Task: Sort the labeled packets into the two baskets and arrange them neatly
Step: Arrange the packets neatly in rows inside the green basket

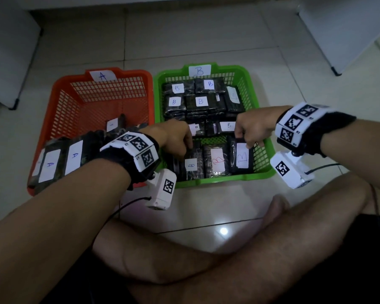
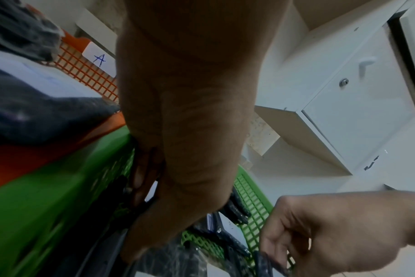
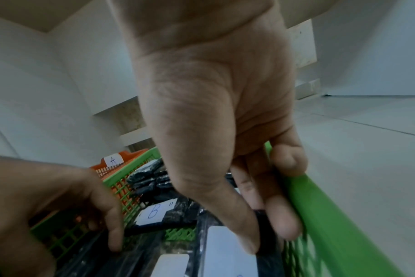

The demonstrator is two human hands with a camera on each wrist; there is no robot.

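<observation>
Hands deep in the green basket

Packets wrapped in dark, crinkly plastic fill most of the green basket, each with a white paper label marked B. The far rows lie flat and tidy; the near row stands on edge, three labels facing up, one written in red. The basket itself wears a white tag with a B on its far rim.

The right hand pinches the top edge of the rightmost packet between thumb and curled fingers, close against the basket's right wall; the right wrist view shows the thumb pressed on the label side and a fingertip behind. The left hand reaches down at the left end of that near row, fingers pointing into the packets around the small-labelled one; whether it actually grips one I cannot tell, as the fingertips are buried.

Beside it on the left sits the orange basket, tagged A, with A-labelled packets leaning at its near end under the left forearm. Both baskets rest touching side by side on pale floor tiles.
</observation>
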